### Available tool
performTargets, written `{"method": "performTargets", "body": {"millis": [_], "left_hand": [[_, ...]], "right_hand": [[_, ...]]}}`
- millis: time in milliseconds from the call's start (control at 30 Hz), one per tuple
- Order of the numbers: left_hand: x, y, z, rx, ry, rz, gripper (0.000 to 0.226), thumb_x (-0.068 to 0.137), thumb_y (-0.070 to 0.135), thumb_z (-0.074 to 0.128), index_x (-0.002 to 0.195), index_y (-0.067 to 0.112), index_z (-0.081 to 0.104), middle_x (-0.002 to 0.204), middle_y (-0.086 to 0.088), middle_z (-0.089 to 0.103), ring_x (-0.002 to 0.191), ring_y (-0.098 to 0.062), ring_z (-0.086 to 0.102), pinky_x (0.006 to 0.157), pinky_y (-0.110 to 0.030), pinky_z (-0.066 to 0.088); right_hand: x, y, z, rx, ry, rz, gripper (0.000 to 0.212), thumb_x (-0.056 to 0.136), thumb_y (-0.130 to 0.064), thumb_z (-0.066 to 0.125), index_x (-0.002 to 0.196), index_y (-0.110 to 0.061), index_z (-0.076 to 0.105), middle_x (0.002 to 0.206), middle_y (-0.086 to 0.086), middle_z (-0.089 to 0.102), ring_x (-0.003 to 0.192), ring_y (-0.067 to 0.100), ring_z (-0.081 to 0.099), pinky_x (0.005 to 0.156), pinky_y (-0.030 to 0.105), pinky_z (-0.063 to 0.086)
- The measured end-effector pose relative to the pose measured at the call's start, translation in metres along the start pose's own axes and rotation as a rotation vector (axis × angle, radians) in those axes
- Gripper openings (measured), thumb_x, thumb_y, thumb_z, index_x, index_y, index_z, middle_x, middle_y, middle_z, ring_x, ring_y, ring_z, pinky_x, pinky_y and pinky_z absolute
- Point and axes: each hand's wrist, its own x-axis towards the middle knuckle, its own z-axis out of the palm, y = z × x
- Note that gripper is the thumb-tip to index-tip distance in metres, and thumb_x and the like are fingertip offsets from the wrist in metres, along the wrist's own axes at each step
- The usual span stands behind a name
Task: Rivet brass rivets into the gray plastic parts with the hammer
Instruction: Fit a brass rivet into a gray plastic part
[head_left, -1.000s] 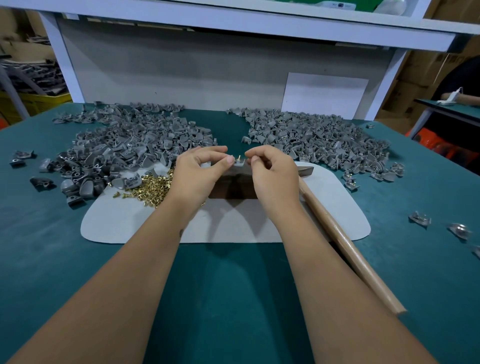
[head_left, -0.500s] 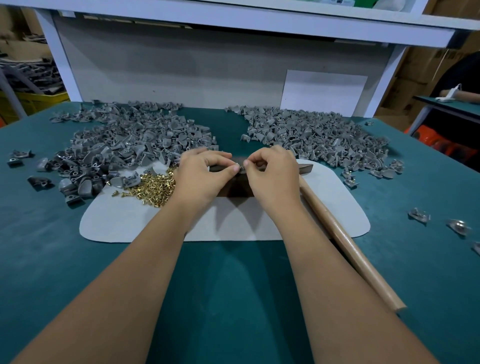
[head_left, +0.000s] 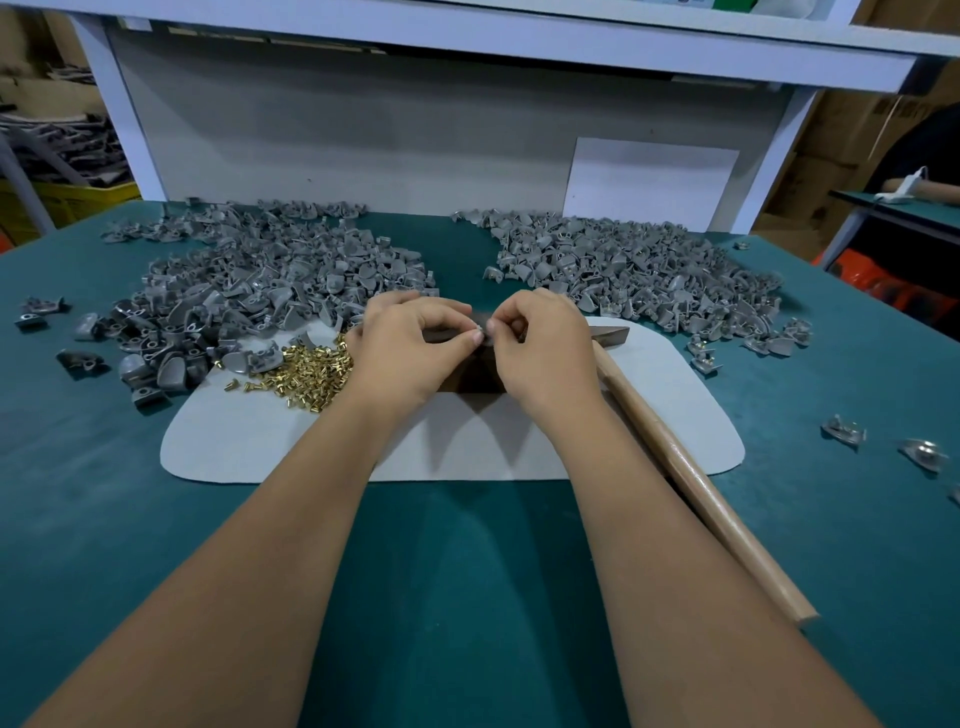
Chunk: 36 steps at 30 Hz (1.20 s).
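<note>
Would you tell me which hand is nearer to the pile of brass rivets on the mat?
Left. The left hand sits right beside the brass rivets, its wrist edge against the pile. The right hand is farther away, beyond the left hand.

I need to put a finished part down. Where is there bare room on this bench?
Bare green table lies nearest the person, between the forearms. The white mat is free along its near left edge. Crowded: both gray parts piles and the brass rivets.

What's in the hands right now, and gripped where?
Both the left hand and right hand pinch one small gray plastic part between thumb and fingertips, at its edges. The hammer lies unheld.
</note>
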Motion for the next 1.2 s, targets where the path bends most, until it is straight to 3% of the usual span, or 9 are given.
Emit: {"method": "performTargets", "body": {"millis": [167,333,500,667,833,967,1200], "left_hand": [[-0.001,0.000,0.000,-0.033,-0.024,-0.017,0.031,0.084,0.028,0.074,0.068,0.051,0.061,0.094,0.039,0.056,0.133,-0.009,0.037,0.114,-0.051,0.022],[0.000,-0.002,0.000,-0.080,-0.045,-0.016,0.030,0.085,0.026,0.075,0.070,0.049,0.063,0.101,0.029,0.062,0.134,-0.013,0.038,0.116,-0.051,0.021],[-0.002,-0.001,-0.003,-0.091,-0.058,-0.049,0.025,0.084,0.028,0.075,0.073,0.047,0.065,0.105,0.024,0.064,0.136,-0.014,0.037,0.116,-0.052,0.020],[-0.004,0.002,-0.003,-0.053,-0.068,-0.056,0.020,0.086,0.033,0.073,0.074,0.046,0.065,0.105,0.033,0.061,0.137,-0.009,0.033,0.116,-0.051,0.017],[-0.002,0.003,-0.002,-0.013,-0.065,-0.074,0.010,0.089,0.033,0.070,0.081,0.039,0.069,0.118,0.030,0.060,0.141,-0.008,0.024,0.106,-0.037,0.010],[-0.002,0.001,-0.001,0.012,-0.067,-0.069,0.011,0.089,0.034,0.069,0.080,0.040,0.069,0.117,0.031,0.060,0.141,-0.006,0.023,0.100,-0.032,0.008],[-0.002,0.000,0.000,0.020,-0.056,-0.071,0.007,0.089,0.036,0.069,0.083,0.038,0.070,0.119,0.029,0.062,0.140,-0.006,0.024,0.096,-0.030,0.007]], "right_hand": [[0.000,-0.004,0.002,-0.063,0.009,-0.043,0.011,0.085,-0.007,0.060,0.075,-0.010,0.061,0.079,-0.003,0.051,0.083,0.014,0.039,0.067,0.023,0.022],[0.000,-0.007,0.001,-0.086,-0.029,-0.005,0.016,0.087,-0.007,0.057,0.073,-0.015,0.056,0.081,-0.004,0.050,0.085,0.014,0.038,0.065,0.024,0.021],[-0.008,-0.006,0.002,-0.032,0.011,0.009,0.011,0.088,-0.009,0.058,0.078,-0.010,0.062,0.083,0.001,0.057,0.088,0.019,0.044,0.071,0.026,0.030],[-0.012,-0.001,0.002,0.073,0.032,0.005,0.013,0.090,-0.010,0.057,0.083,-0.009,0.068,0.087,0.004,0.063,0.091,0.020,0.049,0.078,0.027,0.035],[-0.009,0.000,-0.001,0.364,0.177,0.229,0.025,0.093,-0.007,0.044,0.102,-0.016,0.067,0.099,0.000,0.065,0.095,0.017,0.057,0.085,0.032,0.046],[-0.007,0.003,-0.004,0.462,0.186,0.323,0.030,0.090,-0.003,0.043,0.095,-0.024,0.065,0.086,-0.009,0.063,0.075,0.008,0.053,0.071,0.023,0.041],[-0.007,0.002,-0.007,0.491,0.159,0.347,0.028,0.091,-0.005,0.046,0.092,-0.025,0.066,0.090,-0.007,0.066,0.087,0.008,0.058,0.077,0.021,0.044]]}}
